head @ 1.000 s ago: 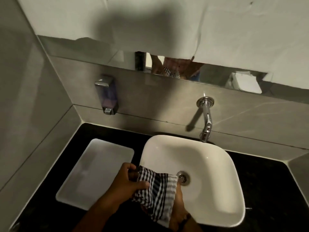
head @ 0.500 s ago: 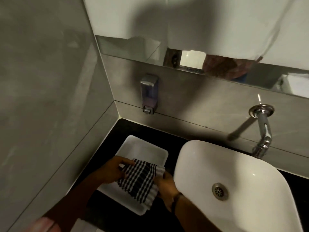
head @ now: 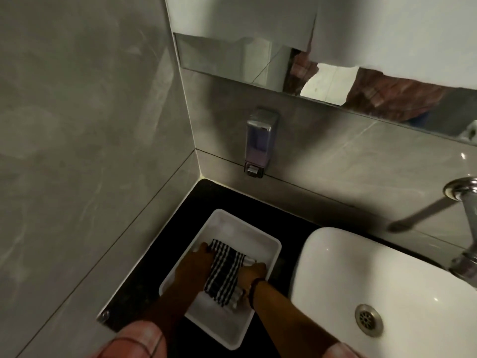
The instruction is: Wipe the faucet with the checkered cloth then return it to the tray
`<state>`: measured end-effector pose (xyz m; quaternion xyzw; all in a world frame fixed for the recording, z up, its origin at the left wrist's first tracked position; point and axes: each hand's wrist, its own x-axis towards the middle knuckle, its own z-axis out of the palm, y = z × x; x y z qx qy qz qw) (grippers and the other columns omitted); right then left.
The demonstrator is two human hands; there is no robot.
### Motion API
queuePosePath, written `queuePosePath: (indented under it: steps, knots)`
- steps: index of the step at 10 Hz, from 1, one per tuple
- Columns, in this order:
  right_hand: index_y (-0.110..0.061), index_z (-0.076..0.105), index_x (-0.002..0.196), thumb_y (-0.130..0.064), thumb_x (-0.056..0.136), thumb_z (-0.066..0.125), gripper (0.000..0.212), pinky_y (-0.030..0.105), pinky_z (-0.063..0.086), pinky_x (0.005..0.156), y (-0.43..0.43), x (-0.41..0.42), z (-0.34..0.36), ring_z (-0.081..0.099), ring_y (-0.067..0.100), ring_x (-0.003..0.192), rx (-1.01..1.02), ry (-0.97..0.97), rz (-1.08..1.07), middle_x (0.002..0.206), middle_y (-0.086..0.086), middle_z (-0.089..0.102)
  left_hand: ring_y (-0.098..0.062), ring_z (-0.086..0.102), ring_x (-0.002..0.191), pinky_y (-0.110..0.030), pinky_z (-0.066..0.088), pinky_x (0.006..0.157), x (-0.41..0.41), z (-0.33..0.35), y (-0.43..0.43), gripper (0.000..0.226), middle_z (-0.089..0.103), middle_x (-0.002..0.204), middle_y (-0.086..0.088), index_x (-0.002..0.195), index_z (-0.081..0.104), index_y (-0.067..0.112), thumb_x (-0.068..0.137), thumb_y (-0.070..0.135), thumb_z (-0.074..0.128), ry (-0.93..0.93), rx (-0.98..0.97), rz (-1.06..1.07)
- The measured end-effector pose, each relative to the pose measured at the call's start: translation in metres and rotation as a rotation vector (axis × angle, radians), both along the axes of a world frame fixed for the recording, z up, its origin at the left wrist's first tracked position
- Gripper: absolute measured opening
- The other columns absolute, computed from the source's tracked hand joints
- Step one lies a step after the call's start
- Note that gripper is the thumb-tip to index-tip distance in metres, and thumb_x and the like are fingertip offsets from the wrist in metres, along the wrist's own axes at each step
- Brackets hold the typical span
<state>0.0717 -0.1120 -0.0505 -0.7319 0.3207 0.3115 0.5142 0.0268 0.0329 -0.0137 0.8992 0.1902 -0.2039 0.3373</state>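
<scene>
The cloth [head: 225, 273] lies folded inside the tray [head: 263, 240], down on its floor and toward the near half. Its long axis runs from the tray's far left toward its near right, roughly along the tray's own length. The left hand [head: 197, 264] is pressed against the cloth's left edge, the right hand [head: 251, 276] against its right edge, so the cloth sits directly between them, touching both. Each hand seems to pinch or press its edge, fingers curled onto the fabric; whether either has begun to let go cannot be told in this dim view.

The faucet [head: 468, 228] stands well apart at the right, past the sink [head: 335, 254], and neither hand is near it. The return looks all but done. What remains, by this reading, is only to open both hands and draw them back toward the body, along the cloth's axis, so the fold is not dragged open.
</scene>
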Motion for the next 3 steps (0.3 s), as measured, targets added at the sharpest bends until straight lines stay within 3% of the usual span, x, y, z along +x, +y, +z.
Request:
queuePosePath:
  steps: [1, 2, 3]
  knots:
    - [-0.01, 0.015, 0.161, -0.018, 0.096, 0.064, 0.082, 0.042, 0.039, 0.118, -0.003, -0.008, 0.022, 0.047, 0.033, 0.138, 0.157, -0.052, -0.11, 0.157, 0.012, 0.041, -0.014, 0.075, 0.068, -0.02, 0.059, 0.058, 0.008, 0.001, 0.012, 0.054, 0.076, 0.099, -0.006, 0.097, 0.081, 0.017, 0.052, 0.039, 0.101, -0.127, -0.123, 0.045]
    - [-0.012, 0.007, 0.162, -0.014, 0.095, 0.064, 0.088, 0.042, 0.046, 0.112, -0.016, -0.011, 0.038, 0.051, 0.031, 0.134, 0.225, -0.114, -0.08, 0.154, 0.012, 0.045, -0.025, 0.075, 0.098, -0.032, 0.063, 0.078, 0.014, 0.01, -0.004, 0.067, 0.067, 0.132, -0.015, 0.13, 0.067, 0.011, 0.073, 0.04, 0.09, -0.199, -0.008, 0.056]
    - [-0.01, 0.032, 0.153, -0.006, 0.093, 0.063, 0.068, 0.037, 0.053, 0.095, -0.045, -0.02, 0.073, 0.058, 0.032, 0.122, 0.263, -0.195, 0.003, 0.141, 0.014, 0.056, -0.03, 0.068, 0.113, -0.039, 0.063, 0.081, 0.006, 0.034, -0.028, 0.07, 0.051, 0.152, -0.016, 0.143, 0.054, 0.016, 0.084, 0.04, 0.08, -0.116, 0.025, 0.073]
